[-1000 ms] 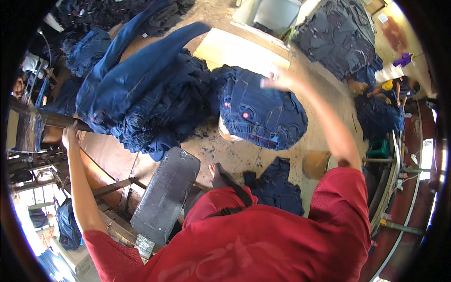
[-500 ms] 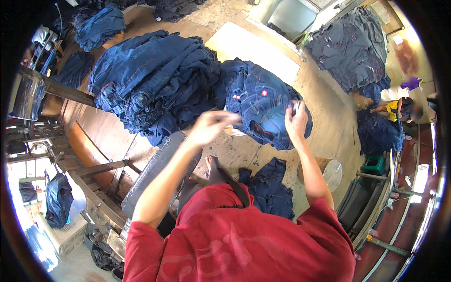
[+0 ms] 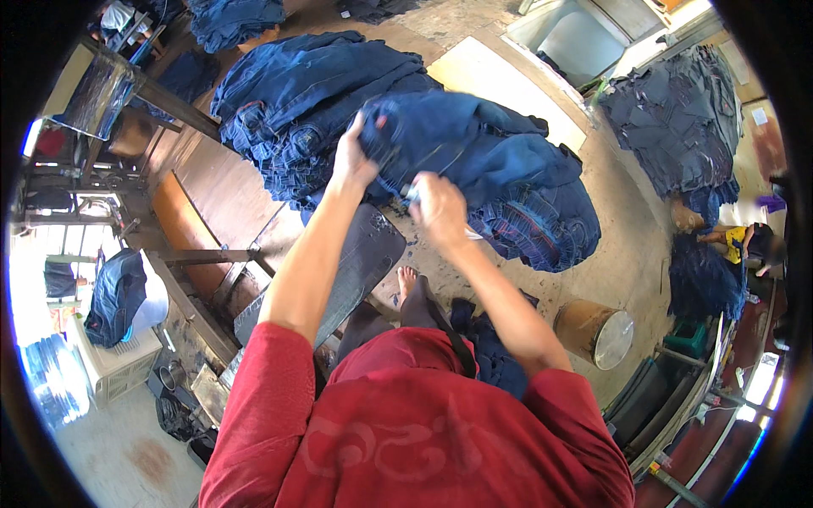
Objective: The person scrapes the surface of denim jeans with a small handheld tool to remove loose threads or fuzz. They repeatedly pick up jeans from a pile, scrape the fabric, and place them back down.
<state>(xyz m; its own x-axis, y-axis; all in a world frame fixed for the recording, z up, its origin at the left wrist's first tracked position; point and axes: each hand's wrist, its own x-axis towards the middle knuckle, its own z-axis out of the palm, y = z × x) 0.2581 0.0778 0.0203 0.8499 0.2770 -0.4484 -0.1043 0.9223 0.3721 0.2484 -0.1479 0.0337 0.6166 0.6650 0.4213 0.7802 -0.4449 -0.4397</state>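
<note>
A pair of dark blue jeans (image 3: 461, 127) is stretched out in front of me, its near end lifted and blurred by motion, with a small red patch. My left hand (image 3: 354, 161) is closed on that lifted left edge. Just right of it, under the denim, my right hand (image 3: 440, 207) is curled round a small pale object (image 3: 412, 193), too blurred to name. Beneath the jeans' far end lies a stack of folded jeans (image 3: 542, 224), its lower edges showing reddish and pale blue seams.
A large heap of jeans (image 3: 313, 76) stands to the left. A dark padded bench (image 3: 364, 254) runs beside my legs. Denim (image 3: 500, 360) lies on the floor near a brown drum (image 3: 593, 330). Grey garments (image 3: 677, 127) are piled at the far right, near another person (image 3: 745, 241).
My left hand has taken hold of the jeans' edge and raised it. My right hand has moved left and nearer to me, off the stack's right side. The view has shifted.
</note>
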